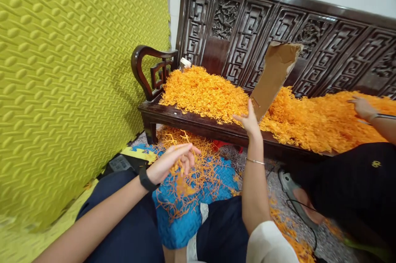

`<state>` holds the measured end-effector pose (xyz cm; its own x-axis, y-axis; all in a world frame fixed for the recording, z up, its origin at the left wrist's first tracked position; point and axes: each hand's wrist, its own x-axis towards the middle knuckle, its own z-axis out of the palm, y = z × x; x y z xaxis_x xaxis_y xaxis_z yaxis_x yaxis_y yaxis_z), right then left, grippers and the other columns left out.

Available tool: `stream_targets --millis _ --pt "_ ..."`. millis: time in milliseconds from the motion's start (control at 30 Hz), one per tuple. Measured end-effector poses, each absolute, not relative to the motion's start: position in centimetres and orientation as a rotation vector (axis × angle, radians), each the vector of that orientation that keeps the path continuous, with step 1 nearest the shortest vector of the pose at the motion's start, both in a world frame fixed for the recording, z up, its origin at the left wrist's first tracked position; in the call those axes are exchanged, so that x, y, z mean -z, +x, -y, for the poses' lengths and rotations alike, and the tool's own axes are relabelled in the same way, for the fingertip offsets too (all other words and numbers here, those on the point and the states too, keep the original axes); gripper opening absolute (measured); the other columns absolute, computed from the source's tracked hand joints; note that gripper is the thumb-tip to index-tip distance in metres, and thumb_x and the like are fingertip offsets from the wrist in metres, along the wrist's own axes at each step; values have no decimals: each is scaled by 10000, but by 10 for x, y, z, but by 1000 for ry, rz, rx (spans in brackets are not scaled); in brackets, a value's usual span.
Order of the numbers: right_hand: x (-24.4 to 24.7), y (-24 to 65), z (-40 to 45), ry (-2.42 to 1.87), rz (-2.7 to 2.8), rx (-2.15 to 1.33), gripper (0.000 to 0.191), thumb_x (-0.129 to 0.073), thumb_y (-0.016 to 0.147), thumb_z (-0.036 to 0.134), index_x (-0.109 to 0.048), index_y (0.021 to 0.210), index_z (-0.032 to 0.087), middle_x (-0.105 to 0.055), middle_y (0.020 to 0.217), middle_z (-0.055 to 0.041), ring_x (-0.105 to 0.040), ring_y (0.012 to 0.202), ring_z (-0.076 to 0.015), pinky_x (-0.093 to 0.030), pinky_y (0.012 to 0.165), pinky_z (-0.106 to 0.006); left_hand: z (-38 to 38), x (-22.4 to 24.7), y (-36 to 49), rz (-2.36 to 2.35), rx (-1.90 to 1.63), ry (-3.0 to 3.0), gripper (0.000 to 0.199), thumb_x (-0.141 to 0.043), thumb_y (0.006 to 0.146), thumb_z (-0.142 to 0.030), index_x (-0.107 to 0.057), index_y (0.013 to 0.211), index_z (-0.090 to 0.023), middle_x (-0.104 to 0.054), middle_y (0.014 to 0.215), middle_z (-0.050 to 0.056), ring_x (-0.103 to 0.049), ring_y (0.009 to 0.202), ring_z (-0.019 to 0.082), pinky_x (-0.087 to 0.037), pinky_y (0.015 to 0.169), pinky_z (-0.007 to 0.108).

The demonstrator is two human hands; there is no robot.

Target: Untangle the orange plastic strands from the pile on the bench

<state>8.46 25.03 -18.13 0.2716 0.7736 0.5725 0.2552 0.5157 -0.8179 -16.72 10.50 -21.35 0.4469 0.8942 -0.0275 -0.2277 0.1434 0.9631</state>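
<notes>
My left hand [177, 160], with a dark band at the wrist, is over the floor with its fingers curled around some thin orange branched pieces [177, 168]. More of them stick up behind the fingers, and a blurred clump [185, 186] is just below. My right hand [250, 123] reaches to the front edge of the bench, fingers spread and holding nothing. It is nearest to a heap of small orange pieces [207, 92] and an upright cardboard strip [270, 77], which divides this heap from a second heap [312, 118]. Whether my fingertips touch the heap I cannot tell.
The heaps lie on a dark carved wooden bench [188, 116] with a curved armrest [140, 63]. Loose orange strands [198, 176] cover a blue mat [177, 226] between my legs. Yellow foam matting [77, 69] stands at left. At right, another person's hand [365, 108] reaches over the second heap.
</notes>
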Motion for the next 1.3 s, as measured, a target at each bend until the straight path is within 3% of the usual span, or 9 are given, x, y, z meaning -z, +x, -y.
stream_targets --millis 133,400,500,600,733,867,1000,1133,1300 --pt "234 55 -234 -1069 1369 -891 829 -705 607 289 -319 1338 223 -369 1340 -185 -580 970 -206 -484 805 -374 -117 219 -173 -625 -1037 935 374 -409 869 -409 -594 979 -103 -612 711 51 -550 469 105 -415 432 210" --pt "261 12 -130 -779 1267 -1009 175 -586 768 246 -609 937 207 -593 999 -48 -567 885 -142 -458 768 -282 -120 217 -174 -535 -1257 663 326 -309 926 -288 -505 1088 -83 -637 960 138 -614 882 212 -432 854 369" --pt "252 -11 -108 -769 1448 -1020 138 -618 747 235 -606 879 197 -582 855 -21 -551 815 -132 -449 739 -265 -118 216 -169 -557 -1261 628 317 -308 929 -295 -481 1102 -93 -632 982 141 -605 916 211 -416 876 369" --pt "246 -36 -96 -890 1558 -890 248 -666 704 255 -568 922 189 -573 827 -15 -534 782 -135 -433 722 -268 -116 219 -165 -591 -1252 612 318 -332 924 -318 -466 1131 -117 -620 1040 137 -591 949 199 -430 837 330" --pt "252 -54 -95 -975 1528 -697 94 -575 779 252 -579 824 169 -573 838 -34 -525 821 -147 -410 768 -290 -118 224 -164 -528 -1263 644 347 -319 928 -336 -471 1149 -117 -655 964 117 -606 915 189 -428 833 310" --pt "269 -55 -99 -883 1311 -991 98 -591 766 252 -570 752 157 -571 764 -24 -529 744 -130 -426 702 -256 -121 223 -169 -513 -1350 537 367 -236 948 -257 -524 1075 -70 -677 682 78 -651 769 183 -460 797 310" --pt "282 -59 -96 -708 1143 -1263 139 -639 720 268 -553 702 160 -547 714 -8 -514 694 -111 -419 641 -220 -120 217 -171 -520 -1329 449 410 -219 949 -207 -593 956 -38 -579 439 16 -613 502 132 -485 576 224" --pt "285 -65 -88 -589 1226 -1247 101 -618 740 236 -566 685 169 -539 691 -2 -509 678 -112 -403 622 -226 -118 213 -170 -446 -1306 415 503 -183 954 -207 -631 826 -17 -341 252 -66 -324 213 54 -304 309 149" --pt "280 -61 -81 -539 1415 -1114 80 -573 768 129 -579 705 178 -552 696 -5 -525 708 -126 -402 647 -251 -119 214 -173 -435 -1267 417 540 -164 953 -193 -632 749 -19 -257 225 -84 -161 183 33 -134 251 137"
